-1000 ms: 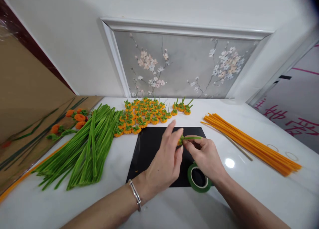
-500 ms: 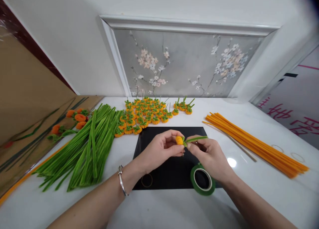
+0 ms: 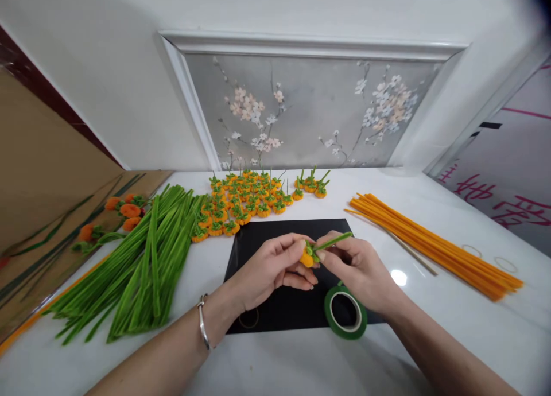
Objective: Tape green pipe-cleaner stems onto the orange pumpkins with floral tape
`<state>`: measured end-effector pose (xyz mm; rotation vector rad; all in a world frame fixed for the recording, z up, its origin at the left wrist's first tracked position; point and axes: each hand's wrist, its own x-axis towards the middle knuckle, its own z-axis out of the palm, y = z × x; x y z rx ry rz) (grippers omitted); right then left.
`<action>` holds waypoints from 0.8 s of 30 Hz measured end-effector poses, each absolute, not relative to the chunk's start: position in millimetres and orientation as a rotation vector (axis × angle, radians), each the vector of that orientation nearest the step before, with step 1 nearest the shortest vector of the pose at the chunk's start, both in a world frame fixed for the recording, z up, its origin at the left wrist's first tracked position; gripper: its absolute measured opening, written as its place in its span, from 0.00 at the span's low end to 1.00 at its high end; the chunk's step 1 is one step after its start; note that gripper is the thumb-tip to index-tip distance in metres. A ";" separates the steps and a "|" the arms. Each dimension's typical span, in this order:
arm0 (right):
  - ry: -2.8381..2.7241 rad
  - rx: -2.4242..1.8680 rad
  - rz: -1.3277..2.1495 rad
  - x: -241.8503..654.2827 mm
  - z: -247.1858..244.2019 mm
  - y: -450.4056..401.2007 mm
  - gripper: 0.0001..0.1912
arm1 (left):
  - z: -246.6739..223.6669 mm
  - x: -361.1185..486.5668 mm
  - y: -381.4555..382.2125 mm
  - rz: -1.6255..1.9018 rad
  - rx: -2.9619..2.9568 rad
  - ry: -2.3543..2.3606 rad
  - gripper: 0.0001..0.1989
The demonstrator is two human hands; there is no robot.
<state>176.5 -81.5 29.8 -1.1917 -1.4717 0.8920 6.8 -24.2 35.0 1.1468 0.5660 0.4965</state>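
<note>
Over a black mat (image 3: 275, 304), both hands meet at a small orange pipe-cleaner pumpkin (image 3: 307, 258) with green leaves and a green stem. My left hand (image 3: 275, 267) is closed around its orange body, thumb on top. The fingertips of my right hand (image 3: 350, 264) pinch it at the base of the green stem, which points up to the right. Just below my right hand, a roll of green tape (image 3: 328, 315) lies at the mat's front edge. Part of the pumpkin is hidden behind my fingers.
Many finished orange pumpkins (image 3: 247, 195) stand behind the mat, with a few more (image 3: 314, 183) to their right. Green pipe cleaners (image 3: 146, 264) are heaped at left, orange ones (image 3: 430, 244) at right. Orange flowers (image 3: 130, 210) lie on brown cardboard at far left.
The pumpkin has been tipped so its orange body now faces lower and its stem angles more upward. My left thumb has moved up onto it. The view has shifted slightly.
</note>
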 end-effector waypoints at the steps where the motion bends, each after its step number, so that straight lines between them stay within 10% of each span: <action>1: -1.487 -1.198 0.881 176.5 30.2 -81.7 0.08 | 35.6 6.8 -23.6 0.495 1.124 0.572 0.14; 24: -1.405 -1.340 0.713 168.9 21.8 -85.1 0.03 | 31.9 7.5 -28.2 0.956 2.389 0.643 0.10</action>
